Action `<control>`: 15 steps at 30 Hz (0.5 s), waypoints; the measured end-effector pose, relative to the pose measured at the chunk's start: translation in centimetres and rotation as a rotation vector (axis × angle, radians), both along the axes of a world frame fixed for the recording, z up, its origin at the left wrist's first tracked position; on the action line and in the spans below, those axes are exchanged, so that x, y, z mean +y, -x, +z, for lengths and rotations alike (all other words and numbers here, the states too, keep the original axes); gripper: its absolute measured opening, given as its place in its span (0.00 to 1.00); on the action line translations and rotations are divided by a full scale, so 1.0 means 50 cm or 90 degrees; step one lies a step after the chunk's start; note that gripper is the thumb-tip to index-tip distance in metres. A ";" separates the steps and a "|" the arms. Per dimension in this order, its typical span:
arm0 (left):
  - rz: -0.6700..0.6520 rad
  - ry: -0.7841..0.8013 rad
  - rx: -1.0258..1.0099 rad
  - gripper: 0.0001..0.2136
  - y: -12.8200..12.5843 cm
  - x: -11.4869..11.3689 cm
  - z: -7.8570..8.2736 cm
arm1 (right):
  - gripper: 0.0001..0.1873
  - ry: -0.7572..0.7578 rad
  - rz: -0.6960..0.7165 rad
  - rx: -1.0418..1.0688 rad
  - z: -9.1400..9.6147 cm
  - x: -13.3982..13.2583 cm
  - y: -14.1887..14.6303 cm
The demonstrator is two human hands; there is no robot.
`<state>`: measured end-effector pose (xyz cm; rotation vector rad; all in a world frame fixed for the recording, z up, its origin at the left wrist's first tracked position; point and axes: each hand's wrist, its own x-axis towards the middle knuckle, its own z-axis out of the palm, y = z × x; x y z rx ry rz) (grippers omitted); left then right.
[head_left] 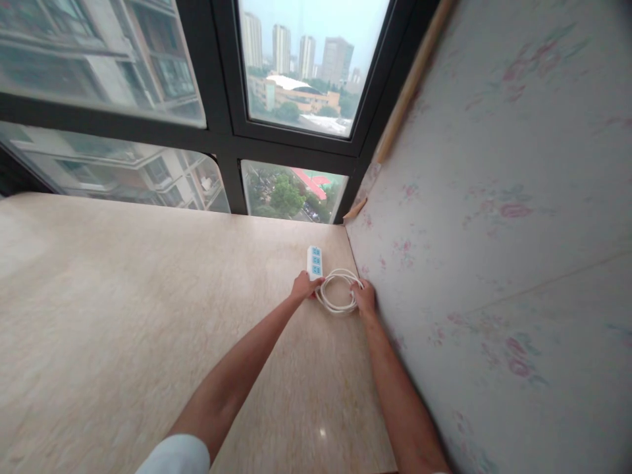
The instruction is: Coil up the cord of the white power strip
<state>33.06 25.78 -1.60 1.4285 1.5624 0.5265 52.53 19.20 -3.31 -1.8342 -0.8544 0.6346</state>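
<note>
A white power strip point(315, 261) with blue sockets lies on the beige marble sill point(148, 296), close to the wall on the right. Its white cord point(337, 294) is coiled in a loop beside it. My left hand point(305, 287) is closed on the near end of the power strip. My right hand point(364, 296) grips the right side of the coiled cord, right against the wall. Both arms reach forward across the sill.
A floral-patterned wall point(494, 230) rises at the right, touching my right hand. Dark-framed windows point(222, 141) close off the far edge of the sill, with city buildings beyond. The sill stretches wide to the left.
</note>
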 end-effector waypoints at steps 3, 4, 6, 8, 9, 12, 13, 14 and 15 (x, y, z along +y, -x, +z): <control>-0.048 -0.030 0.036 0.24 -0.010 0.018 0.005 | 0.17 -0.010 -0.015 -0.081 -0.004 0.012 -0.004; -0.060 -0.041 0.043 0.24 -0.010 0.022 0.007 | 0.19 -0.014 -0.017 -0.102 -0.006 0.012 -0.002; -0.083 -0.061 0.069 0.24 -0.008 0.025 0.011 | 0.22 -0.020 -0.014 -0.132 -0.009 0.010 0.002; -0.111 -0.081 0.124 0.25 -0.005 0.026 0.015 | 0.24 -0.034 0.004 -0.184 -0.013 0.007 0.006; -0.126 -0.092 0.160 0.25 -0.004 0.027 0.017 | 0.25 -0.044 0.015 -0.221 -0.014 0.004 0.007; -0.160 -0.119 0.261 0.27 -0.006 0.027 0.020 | 0.24 -0.080 0.072 -0.332 -0.012 -0.002 0.002; -0.164 -0.126 0.287 0.27 -0.007 0.026 0.020 | 0.23 -0.094 0.094 -0.355 -0.008 -0.004 0.000; -0.165 -0.132 0.309 0.28 -0.008 0.025 0.019 | 0.22 -0.109 0.113 -0.374 -0.003 -0.007 -0.002; -0.165 -0.137 0.326 0.28 -0.009 0.024 0.017 | 0.22 -0.125 0.129 -0.392 0.003 -0.010 -0.003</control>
